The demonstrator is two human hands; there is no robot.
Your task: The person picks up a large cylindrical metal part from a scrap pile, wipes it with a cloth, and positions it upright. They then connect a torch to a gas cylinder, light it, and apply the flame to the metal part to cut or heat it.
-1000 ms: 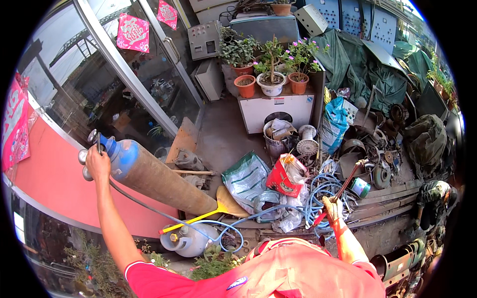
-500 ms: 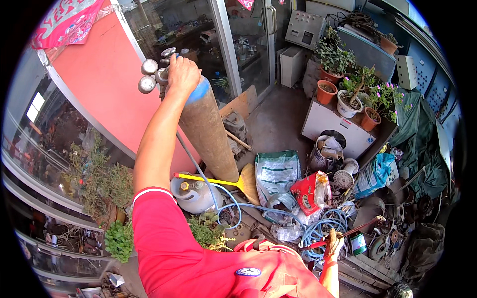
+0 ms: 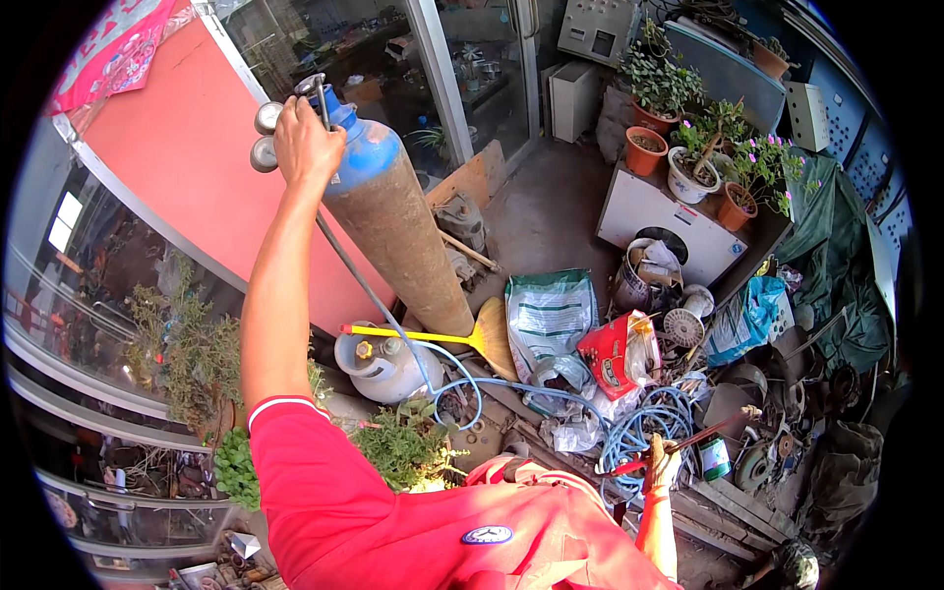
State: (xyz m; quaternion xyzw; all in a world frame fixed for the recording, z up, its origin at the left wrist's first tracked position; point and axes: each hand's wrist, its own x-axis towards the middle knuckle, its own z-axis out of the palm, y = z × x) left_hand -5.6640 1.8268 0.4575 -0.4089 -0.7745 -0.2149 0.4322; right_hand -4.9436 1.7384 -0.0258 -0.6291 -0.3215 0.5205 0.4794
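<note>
Blue hose (image 3: 629,440) could snag on the left-lying broom (image 3: 497,342) if the right hand (image 3: 663,465), gripping a red-handled torch (image 3: 629,468), pulls; the left hand (image 3: 307,143)'s hold by the far gauges (image 3: 264,154) is unclear.

Potted plants (image 3: 657,87) (one in a white pot (image 3: 687,185)) atop a white-fronted box (image 3: 631,208).

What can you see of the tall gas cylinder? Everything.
The tall gas cylinder looks like metal: scuffed, rusty-brown body, blue shoulder and neck. Two round gauges show at the valve end, where the left hand partly hides the fittings. It stands beside the pink panel, its foot near the yellow broom; contact with either is unclear. It appears slanted, but fisheye distortion leaves true lean uncertain.
</note>
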